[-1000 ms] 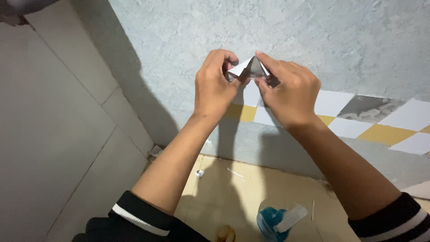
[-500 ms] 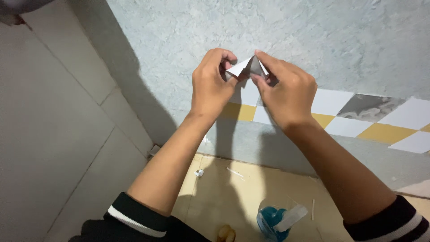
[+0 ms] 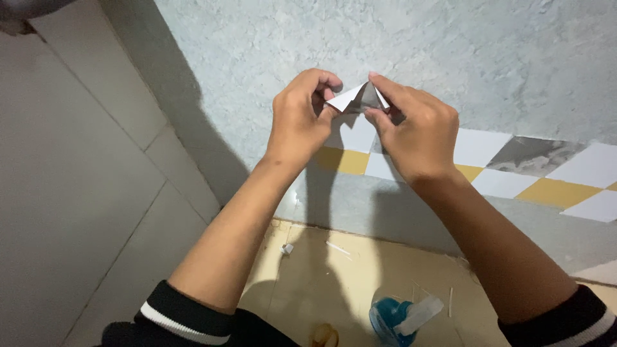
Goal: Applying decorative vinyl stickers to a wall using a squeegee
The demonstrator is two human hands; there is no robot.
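Both my hands are raised in front of a rough grey wall, pinching one small folded piece of white paper (image 3: 355, 98) between them. My left hand (image 3: 301, 119) grips its left corner with thumb and curled fingers. My right hand (image 3: 416, 128) pinches the right side, forefinger on top of the fold. The paper forms a small pointed, tent-like shape with a grey shaded inner face. Part of it is hidden behind my fingers. Dark sleeves with a white stripe are pushed up on both forearms.
A band of white, yellow and grey diamond tiles (image 3: 508, 168) runs along the wall. On the yellowish floor (image 3: 321, 270) below lie a blue round object with a white strip (image 3: 402, 315), small white scraps (image 3: 287, 248) and a yellow item (image 3: 323, 334). Large grey tiles (image 3: 77, 193) fill the left.
My hands and the folded paper have stayed in almost the same place; the fingers have shifted slightly on the fold.
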